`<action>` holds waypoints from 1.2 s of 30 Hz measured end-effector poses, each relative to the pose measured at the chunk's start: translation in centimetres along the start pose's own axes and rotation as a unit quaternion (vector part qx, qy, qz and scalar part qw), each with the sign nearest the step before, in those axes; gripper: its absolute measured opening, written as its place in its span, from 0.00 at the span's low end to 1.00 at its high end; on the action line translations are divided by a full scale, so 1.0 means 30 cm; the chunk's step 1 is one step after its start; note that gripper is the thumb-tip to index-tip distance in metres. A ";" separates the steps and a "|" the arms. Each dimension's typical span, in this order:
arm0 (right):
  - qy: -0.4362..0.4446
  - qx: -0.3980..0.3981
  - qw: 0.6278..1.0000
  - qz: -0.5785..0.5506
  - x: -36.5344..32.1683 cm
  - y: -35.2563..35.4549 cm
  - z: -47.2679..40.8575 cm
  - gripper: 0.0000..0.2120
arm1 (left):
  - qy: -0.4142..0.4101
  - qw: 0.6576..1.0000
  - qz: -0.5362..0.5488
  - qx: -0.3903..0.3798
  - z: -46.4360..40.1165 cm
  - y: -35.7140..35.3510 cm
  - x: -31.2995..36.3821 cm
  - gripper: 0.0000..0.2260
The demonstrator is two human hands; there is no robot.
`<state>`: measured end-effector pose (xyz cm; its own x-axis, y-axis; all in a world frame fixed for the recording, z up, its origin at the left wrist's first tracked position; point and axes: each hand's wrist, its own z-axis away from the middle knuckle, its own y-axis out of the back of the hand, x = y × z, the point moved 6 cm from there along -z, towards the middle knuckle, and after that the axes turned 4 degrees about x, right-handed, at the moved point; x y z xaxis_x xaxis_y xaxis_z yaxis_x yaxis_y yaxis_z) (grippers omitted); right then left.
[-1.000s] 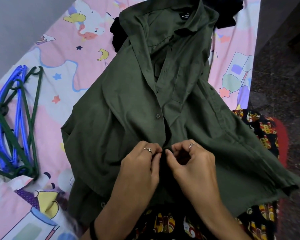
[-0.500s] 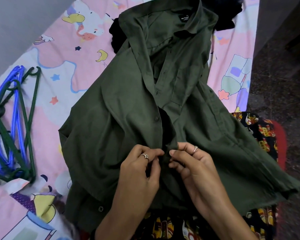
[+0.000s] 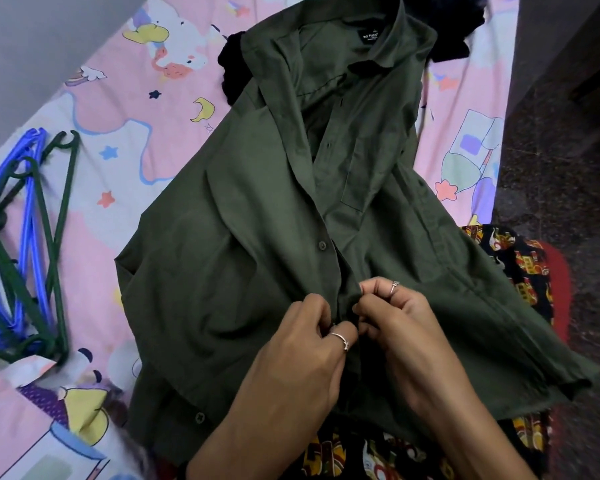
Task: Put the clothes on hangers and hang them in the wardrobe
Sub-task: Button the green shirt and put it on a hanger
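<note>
a dark olive-green cotton button-up shirt (image 3: 257,244) lies spread across a bed covered with a pink cartoon-print sheet (image 3: 132,98), collar toward 12 o'clock and hem toward 6 o'clock. both hands meet at the shirt's front placket, low of centre. the left hand (image 3: 302,355), a ring on one finger, has its fingers curled and pinches the left edge of the placket. the right hand (image 3: 399,327), also ringed, pinches the facing edge, fingertips touching the left hand's. at 9 o'clock a heap of blue and dark green plastic hangers (image 3: 25,244) lies on the sheet, well apart from the shirt. a black garment (image 3: 231,64) shows from under the collar at 12 o'clock. black patterned fabric (image 3: 520,268) lies under the hem toward 4 o'clock.
</note>
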<state>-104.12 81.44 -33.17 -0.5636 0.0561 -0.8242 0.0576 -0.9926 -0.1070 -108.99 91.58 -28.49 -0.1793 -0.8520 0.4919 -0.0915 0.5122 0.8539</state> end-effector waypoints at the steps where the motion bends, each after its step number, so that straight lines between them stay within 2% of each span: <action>1: -0.003 0.001 1.000 0.009 0.004 0.000 0.000 0.10 | -0.003 1.000 -0.006 -0.005 0.002 -0.001 0.005 0.07; 4: -0.004 -0.006 1.000 0.016 0.009 -0.010 0.001 0.11 | -0.013 1.000 -0.013 -0.021 0.014 -0.016 0.016 0.05; 7: 0.006 -0.018 1.000 0.010 0.008 -0.023 0.005 0.14 | -0.013 0.999 -0.006 -0.031 0.019 -0.032 0.015 0.07; 9: 0.007 -0.034 0.999 -0.010 0.007 -0.028 0.009 0.10 | 0.001 1.000 0.009 -0.027 0.019 -0.034 0.004 0.09; 12: -0.036 -0.065 0.995 -0.070 0.019 -0.029 0.014 0.06 | 0.027 0.998 0.054 -0.008 0.024 -0.026 -0.016 0.12; 14: -0.068 -0.073 0.990 -0.099 0.026 -0.023 0.014 0.07 | 0.042 0.995 0.090 0.001 0.027 -0.017 -0.023 0.13; 16: -0.080 -0.075 0.989 -0.097 0.026 -0.013 0.013 0.09 | 0.059 0.990 0.125 0.018 0.027 -0.001 -0.026 0.11; 19: -0.083 -0.073 0.991 -0.076 0.020 -0.005 0.015 0.04 | 0.088 0.983 0.154 0.051 0.020 0.027 -0.030 0.07; 21: -0.082 -0.065 0.992 -0.074 0.016 -0.002 0.015 0.06 | 0.115 0.977 0.167 0.068 0.017 0.039 -0.040 0.06; 24: -0.039 -0.064 0.997 -0.031 -0.005 -0.004 0.018 0.12 | 0.168 0.963 0.195 0.080 0.015 0.043 -0.066 0.07; 27: 0.031 -0.056 0.996 0.054 -0.037 -0.002 0.027 0.10 | 0.199 0.956 0.200 0.081 0.013 0.046 -0.084 0.09; 32: 0.142 -0.044 0.965 0.216 -0.074 -0.013 0.060 0.07 | 0.256 0.927 0.263 0.073 0.022 0.043 -0.104 0.08; 36: 0.195 -0.002 0.947 0.254 -0.087 -0.019 0.085 0.08 | 0.300 0.893 0.331 0.058 0.029 0.024 -0.119 0.08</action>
<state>-104.78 81.59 -29.54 -0.1157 -0.3922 -0.9126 0.2425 -0.9021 0.3570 -109.26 95.08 -29.78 0.3222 -0.2446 0.9145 -0.2677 0.9030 0.3359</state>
